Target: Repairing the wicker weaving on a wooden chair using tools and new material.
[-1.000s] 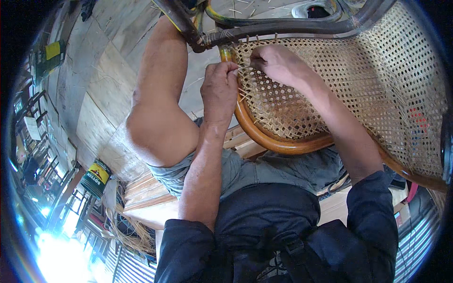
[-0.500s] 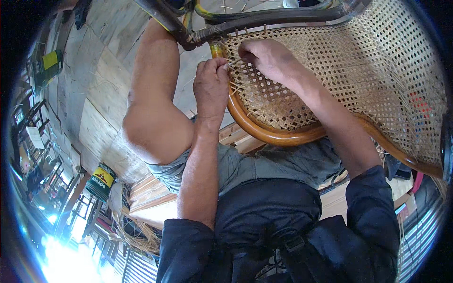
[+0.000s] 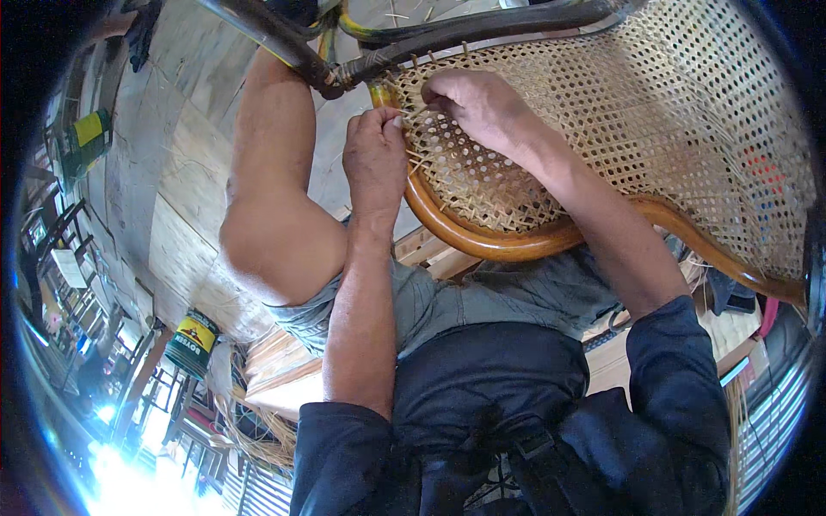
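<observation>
A curved wooden chair frame (image 3: 477, 247) with a woven cane panel (image 3: 594, 95) rests across my lap. Short cane ends poke out along the frame's inner edge. At the panel's left edge my left hand (image 3: 376, 159) is closed, thumb and forefinger pinching a thin cane strand (image 3: 415, 112) by the rim. My right hand (image 3: 483, 105) lies over the weave just to the right, fingers curled in on the same strand. Its fingertips are partly hidden behind the hand.
Dark bound poles (image 3: 482, 27) of the frame cross above my hands. My bare knee (image 3: 280, 249) is left of the chair. A green and yellow can (image 3: 191, 344) stands at lower left near loose cane strands (image 3: 258, 434); another green container (image 3: 89, 138) is at far left.
The chair and both hands appear slightly farther left in the view. Both hands keep their pinch at the panel's left edge, with the strand between them.
</observation>
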`<state>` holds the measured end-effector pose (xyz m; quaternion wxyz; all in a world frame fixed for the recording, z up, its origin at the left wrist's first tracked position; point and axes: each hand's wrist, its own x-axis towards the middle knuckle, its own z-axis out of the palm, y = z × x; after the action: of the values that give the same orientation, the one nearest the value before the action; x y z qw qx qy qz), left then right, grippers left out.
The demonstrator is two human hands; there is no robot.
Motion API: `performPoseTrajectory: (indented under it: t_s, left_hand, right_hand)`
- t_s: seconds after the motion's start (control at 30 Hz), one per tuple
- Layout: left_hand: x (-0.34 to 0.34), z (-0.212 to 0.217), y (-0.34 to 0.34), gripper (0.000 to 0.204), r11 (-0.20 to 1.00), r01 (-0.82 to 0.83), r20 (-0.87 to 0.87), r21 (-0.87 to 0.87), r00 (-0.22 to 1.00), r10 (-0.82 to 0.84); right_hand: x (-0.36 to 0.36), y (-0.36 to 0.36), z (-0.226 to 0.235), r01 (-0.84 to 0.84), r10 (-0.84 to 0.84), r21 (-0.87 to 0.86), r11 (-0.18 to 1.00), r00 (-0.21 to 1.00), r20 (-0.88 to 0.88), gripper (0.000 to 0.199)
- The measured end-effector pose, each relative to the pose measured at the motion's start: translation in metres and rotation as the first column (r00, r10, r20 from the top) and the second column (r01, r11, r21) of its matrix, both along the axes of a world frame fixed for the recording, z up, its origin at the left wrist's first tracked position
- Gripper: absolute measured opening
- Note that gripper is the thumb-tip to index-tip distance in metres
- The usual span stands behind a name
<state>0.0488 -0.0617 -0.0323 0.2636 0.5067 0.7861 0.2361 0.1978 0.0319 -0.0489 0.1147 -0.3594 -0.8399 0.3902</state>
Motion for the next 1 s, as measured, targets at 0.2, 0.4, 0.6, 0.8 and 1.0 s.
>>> performPoseTrajectory:
  t_s: [0.2,0.4,0.6,0.8,1.0]
  left_hand:
    - [0.002,-0.011,0.004,0.019,0.999,0.034,0.011,0.031,0.999,-0.035]
    - [-0.006,-0.026,-0.012,0.035,0.935,-0.354,0.412,-0.017,0.850,0.329]
    - [0.026,-0.008,-0.017,0.039,0.868,-0.470,0.661,-0.158,0.603,0.447]
    - [0.027,-0.049,-0.027,0.036,0.915,-0.360,0.667,-0.179,0.639,0.383]
    - [0.021,-0.025,-0.022,0.035,0.789,-0.482,0.759,-0.380,0.325,0.564]
  right_hand:
    - [0.094,-0.031,0.088,0.479,-0.505,-0.163,0.863,0.818,-0.274,0.010]
    - [0.256,-0.158,0.175,0.579,-0.948,-0.787,0.214,0.317,-0.024,0.012]
    - [0.394,-0.170,0.122,0.869,-0.885,-0.446,-0.213,-0.365,-0.289,0.019]
    - [0.547,-0.161,-0.036,0.947,-0.974,0.294,0.132,0.178,-0.136,0.031]
    - [0.405,-0.177,0.107,0.741,-0.541,-0.269,0.616,0.646,0.540,0.019]
